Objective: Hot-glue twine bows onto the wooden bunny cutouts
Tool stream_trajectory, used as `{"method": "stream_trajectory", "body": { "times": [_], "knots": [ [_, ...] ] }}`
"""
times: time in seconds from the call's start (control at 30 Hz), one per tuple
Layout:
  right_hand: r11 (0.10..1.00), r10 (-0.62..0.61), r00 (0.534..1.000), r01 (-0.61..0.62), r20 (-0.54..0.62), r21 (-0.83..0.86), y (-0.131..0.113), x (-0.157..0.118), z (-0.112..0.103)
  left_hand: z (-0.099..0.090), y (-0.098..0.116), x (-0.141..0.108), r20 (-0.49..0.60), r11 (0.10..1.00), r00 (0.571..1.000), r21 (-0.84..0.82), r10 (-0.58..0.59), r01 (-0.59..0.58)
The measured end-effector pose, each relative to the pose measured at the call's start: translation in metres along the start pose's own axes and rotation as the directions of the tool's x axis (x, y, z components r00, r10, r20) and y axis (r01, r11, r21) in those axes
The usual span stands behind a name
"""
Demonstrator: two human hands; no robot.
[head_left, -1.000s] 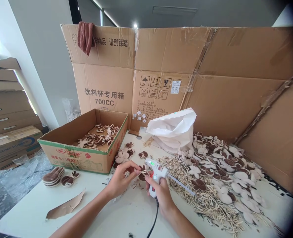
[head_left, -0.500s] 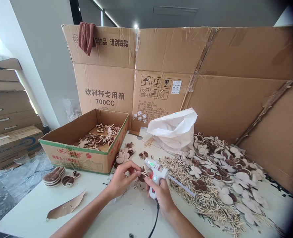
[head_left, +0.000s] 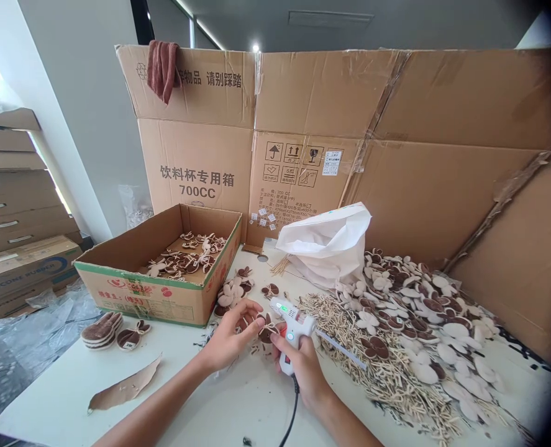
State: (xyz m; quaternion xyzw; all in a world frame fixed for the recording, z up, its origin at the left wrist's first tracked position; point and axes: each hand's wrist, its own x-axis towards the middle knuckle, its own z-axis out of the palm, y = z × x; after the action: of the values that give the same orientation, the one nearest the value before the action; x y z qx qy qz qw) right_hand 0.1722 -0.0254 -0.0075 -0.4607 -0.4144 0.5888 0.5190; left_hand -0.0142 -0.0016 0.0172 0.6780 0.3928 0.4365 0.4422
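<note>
In my right hand point(head_left: 305, 366) is a white hot glue gun point(head_left: 296, 326) with a green light, a glue stick at its back and a black cord running down. The fingers of my left hand point(head_left: 233, 335) pinch a small brown flower-shaped piece point(head_left: 266, 329) with a pale cord bow on it. This piece sits beside the glue gun's front, close to my right fingertips; whether the nozzle touches it is hidden. Just beyond my hands lies another brown piece point(head_left: 270, 290). A cluster of brown and cream pieces point(head_left: 232, 292) is left of it.
An open cardboard box point(head_left: 140, 295) holding several bow-tied pieces stands at the left. Short pale cords point(head_left: 387, 372) and a heap of felt pieces point(head_left: 410, 310) cover the right side. Behind are a white bag point(head_left: 326, 242) and a cardboard wall point(head_left: 303, 93). A torn brown scrap point(head_left: 126, 388) lies front left.
My left fingers have shifted slightly on the brown piece, and its bow shows more plainly. The glue gun has moved a touch to the left; the rest looks the same.
</note>
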Motion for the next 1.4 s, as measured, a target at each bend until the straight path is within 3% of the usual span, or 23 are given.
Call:
{"method": "stream_trajectory", "body": {
  "times": [0.13,1.03,1.4],
  "knots": [
    [1.000,0.002,1.000,-0.002,0.016,0.004,0.000,-0.001,0.000,0.003,0.003,-0.001,0.108,1.000,0.994,0.005,-0.003,0.002],
    [1.000,0.018,0.999,-0.019,0.036,0.018,-0.002,-0.005,0.002,0.002,-0.005,-0.002,0.156,0.988,0.988,-0.151,-0.003,0.027],
    [0.996,-0.006,1.000,0.004,0.024,0.086,-0.002,-0.006,0.001,0.010,0.013,0.000,0.302,0.970,0.953,-0.239,0.028,0.048]
  ]
}}
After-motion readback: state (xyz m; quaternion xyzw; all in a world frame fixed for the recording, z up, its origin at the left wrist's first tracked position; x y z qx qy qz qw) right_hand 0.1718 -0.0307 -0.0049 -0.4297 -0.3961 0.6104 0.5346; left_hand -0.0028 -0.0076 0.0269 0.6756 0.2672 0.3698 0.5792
